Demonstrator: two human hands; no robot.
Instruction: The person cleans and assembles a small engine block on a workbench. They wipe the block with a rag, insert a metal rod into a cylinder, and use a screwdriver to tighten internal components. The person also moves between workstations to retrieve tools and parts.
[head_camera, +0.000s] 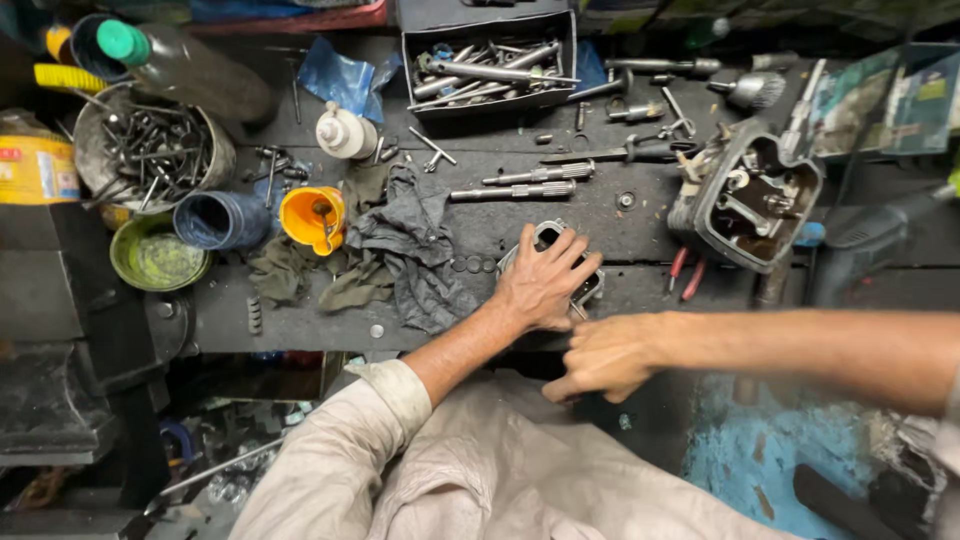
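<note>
My left hand lies flat with spread fingers on a small dark metal engine part at the front of the grimy workbench, pressing it down. My right hand is blurred just right of it, below the bench edge, fingers curled into a loose fist; whether it holds anything is unclear. A crumpled grey rag lies directly left of my left hand.
An engine cylinder head sits at right. A black tray of tools stands at the back. At left are an orange cup, a blue can, a green dish, a bowl of bolts and a green-capped bottle.
</note>
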